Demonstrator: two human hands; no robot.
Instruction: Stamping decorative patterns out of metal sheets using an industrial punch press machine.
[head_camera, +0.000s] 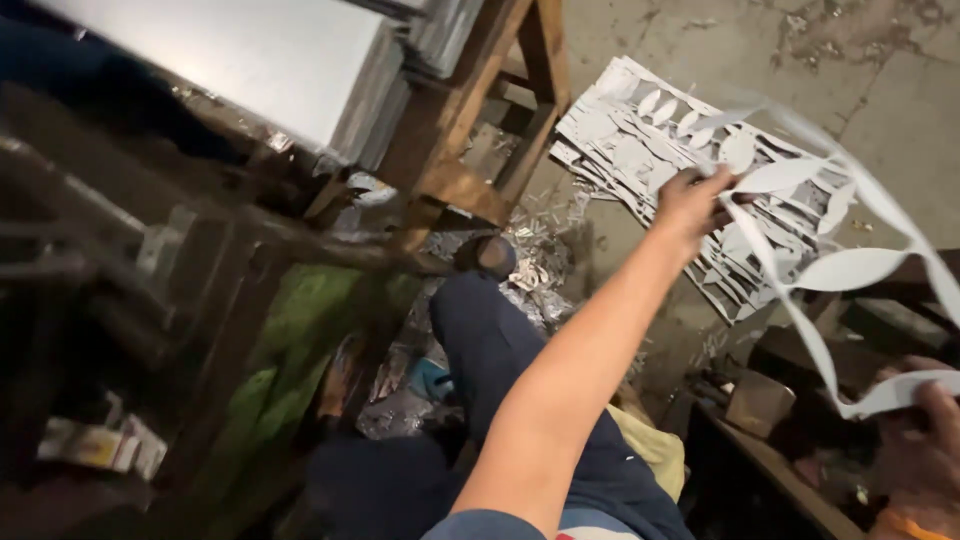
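The left hand (690, 200) is stretched out over the floor (880, 90), pinching one end of a pale sheet-metal scrap strip (850, 268) with leaf-shaped holes punched out of it. The right hand (920, 440), at the lower right edge, grips the other end. Beneath lies a pile of similar punched sheets (640, 130). A wooden stand (470, 120) carries a stack of plain sheets (260, 60).

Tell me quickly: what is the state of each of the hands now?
Left hand: closed, holding one end of the white cut-out sheet.
Right hand: closed, holding the other end of the sheet.
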